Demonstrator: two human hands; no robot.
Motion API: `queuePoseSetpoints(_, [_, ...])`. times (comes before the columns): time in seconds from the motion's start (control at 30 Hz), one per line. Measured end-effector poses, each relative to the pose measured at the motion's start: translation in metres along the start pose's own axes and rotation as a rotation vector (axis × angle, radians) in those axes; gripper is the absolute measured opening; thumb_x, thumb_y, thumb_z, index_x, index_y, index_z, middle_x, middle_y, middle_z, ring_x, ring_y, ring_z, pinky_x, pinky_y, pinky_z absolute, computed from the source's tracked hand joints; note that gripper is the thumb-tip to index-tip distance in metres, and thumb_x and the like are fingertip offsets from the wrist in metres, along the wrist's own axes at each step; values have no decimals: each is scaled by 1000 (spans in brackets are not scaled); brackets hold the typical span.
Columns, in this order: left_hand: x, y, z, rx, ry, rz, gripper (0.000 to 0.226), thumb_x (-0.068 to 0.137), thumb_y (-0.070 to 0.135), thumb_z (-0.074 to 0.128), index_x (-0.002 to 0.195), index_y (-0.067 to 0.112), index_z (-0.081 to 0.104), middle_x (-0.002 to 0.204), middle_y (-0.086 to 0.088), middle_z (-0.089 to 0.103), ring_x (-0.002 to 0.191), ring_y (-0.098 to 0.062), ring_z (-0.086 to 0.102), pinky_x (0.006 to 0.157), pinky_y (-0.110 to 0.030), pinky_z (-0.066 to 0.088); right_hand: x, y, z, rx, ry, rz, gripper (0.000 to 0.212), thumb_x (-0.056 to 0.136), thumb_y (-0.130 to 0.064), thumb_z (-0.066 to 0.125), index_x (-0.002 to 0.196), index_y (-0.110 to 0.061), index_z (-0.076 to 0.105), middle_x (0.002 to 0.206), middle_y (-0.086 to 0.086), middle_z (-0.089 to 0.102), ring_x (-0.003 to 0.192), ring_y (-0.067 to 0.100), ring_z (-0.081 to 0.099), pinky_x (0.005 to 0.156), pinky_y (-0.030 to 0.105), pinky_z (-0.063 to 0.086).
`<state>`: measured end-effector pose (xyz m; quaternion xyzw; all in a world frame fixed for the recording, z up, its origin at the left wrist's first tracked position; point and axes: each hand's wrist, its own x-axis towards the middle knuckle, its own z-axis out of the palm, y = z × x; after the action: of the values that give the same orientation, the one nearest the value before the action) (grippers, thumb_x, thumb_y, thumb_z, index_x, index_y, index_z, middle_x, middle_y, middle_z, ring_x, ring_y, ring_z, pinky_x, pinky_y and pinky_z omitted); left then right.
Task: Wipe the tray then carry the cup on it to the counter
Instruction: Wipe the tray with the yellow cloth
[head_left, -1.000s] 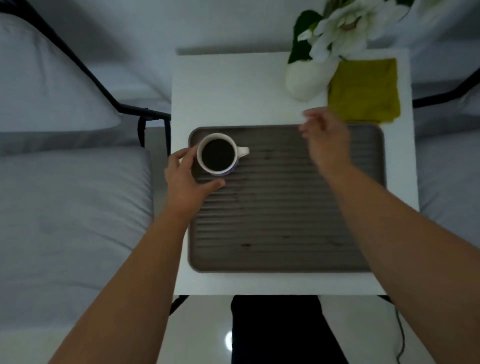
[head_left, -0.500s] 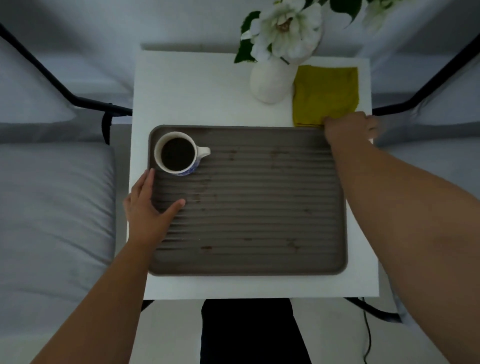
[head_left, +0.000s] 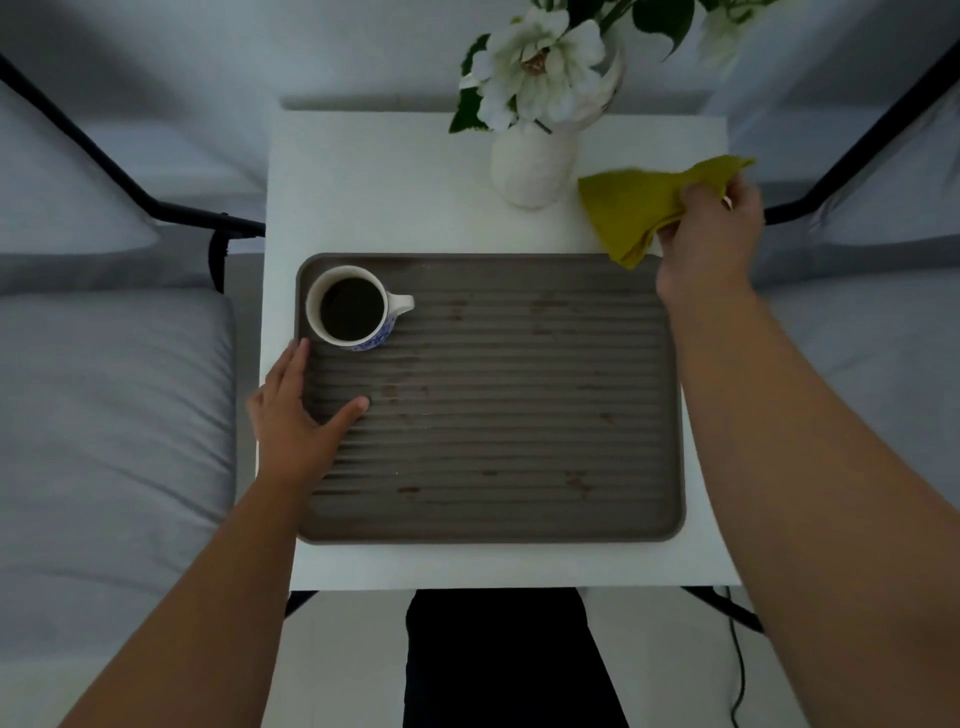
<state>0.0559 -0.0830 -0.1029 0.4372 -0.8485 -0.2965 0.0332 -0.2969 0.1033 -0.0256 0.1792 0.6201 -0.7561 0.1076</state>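
Right hand (head_left: 709, 244), upper right of frame: fingers (head_left: 698, 200) curled round a bunched yellow-green cloth (head_left: 641, 208), soft and creased, lifted off the worktop (head_left: 374, 182), its lower corner hanging just over the tray's far right rim. Left hand (head_left: 296, 415), left of centre: fingers straight and relaxed, lying flat along the tray's left rim, thumb spread onto the ribbed surface, holding nothing.

Tray (head_left: 519, 415): rectangular, rounded corners, matte grey-brown, low raised rim, parallel ridges running left to right. Small brownish spots and smears scattered on the ridges, most in the upper middle and lower right. It fills most of the worktop at frame centre.

Cup (head_left: 356, 309): round, white with a blue pattern low on its side, small handle pointing right, filled with dark liquid. Stands upright in the tray's upper left corner, just above the left fingertips, not touched.

Worktop: white, smooth, square. White rounded vase (head_left: 532, 166) with white flowers and dark green leaves at top centre, just left of the cloth. Grey cushions (head_left: 114, 415) and black metal frame bars on both sides.
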Motion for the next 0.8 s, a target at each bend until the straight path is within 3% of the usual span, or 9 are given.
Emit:
queuePoseSetpoints(0.1, [-2,0,-4,-19,-17,-10,86,77,43,75,148,25,29,150,-8,38,137,-27,33,112,-34,19,-50,-15,-21,-26,-50,-72,25,85,2,56,110,-2,58,91,9,66,82,19,61,76,32,54])
queuePoseSetpoints(0.23, [-10,3,-8,-35,-13,-37,83,81,37,74,149,20,29,149,-10,40,136,-28,36,110,-30,18,-111,-15,-52,-425,-23,-182,19,82,-16,61,98,-26,65,93,-2,68,85,8,63,81,33,54])
queuePoseSetpoints(0.3, [-17,4,-7,-29,-9,-44,80,83,36,72,149,18,30,149,-10,40,136,-28,36,112,-34,21,-131,-2,-55,-582,-53,-239,21,83,-17,60,100,-27,65,88,-13,65,78,-5,59,78,20,51])
queuePoseSetpoints(0.37, [-20,6,-3,-10,0,-67,71,89,35,64,149,19,29,152,-8,36,137,-29,33,114,-41,24,-144,19,-47,-710,-168,-246,24,85,-16,60,108,-22,65,87,-18,62,77,-9,57,75,10,45])
queuePoseSetpoints(0.53, [-24,4,8,178,-28,-93,57,100,34,39,152,22,20,162,0,9,142,-32,22,115,-50,22,-165,97,-15,-1155,-675,-413,28,88,-19,58,115,-17,64,120,9,60,112,26,54,96,28,36])
queuePoseSetpoints(0.6, [-32,2,12,248,-48,-52,59,100,41,34,152,21,18,163,1,-3,145,-32,15,116,-51,18,-166,125,-12,-1438,-697,-445,33,90,-33,53,123,-31,58,146,10,38,134,35,30,111,42,21])
queuePoseSetpoints(0.67, [-38,-1,16,264,-62,-5,61,100,45,32,153,18,16,163,-2,-7,147,-31,12,117,-50,16,-163,143,-19,-1608,-679,-434,39,92,-46,44,131,-45,45,159,3,13,142,40,7,112,61,6])
queuePoseSetpoints(0.73, [-40,-4,17,241,-58,24,62,100,43,33,153,15,15,162,-5,-7,147,-30,12,118,-50,19,-159,151,-26,-1680,-686,-504,43,93,-51,38,135,-48,37,160,2,9,143,43,3,108,69,6])
queuePoseSetpoints(0.8, [-41,-5,17,179,-31,19,60,101,37,35,152,13,16,162,-5,-7,147,-27,15,116,-46,24,-158,153,-28,-1706,-660,-578,43,92,-51,38,134,-46,39,159,2,16,141,43,11,108,69,12])
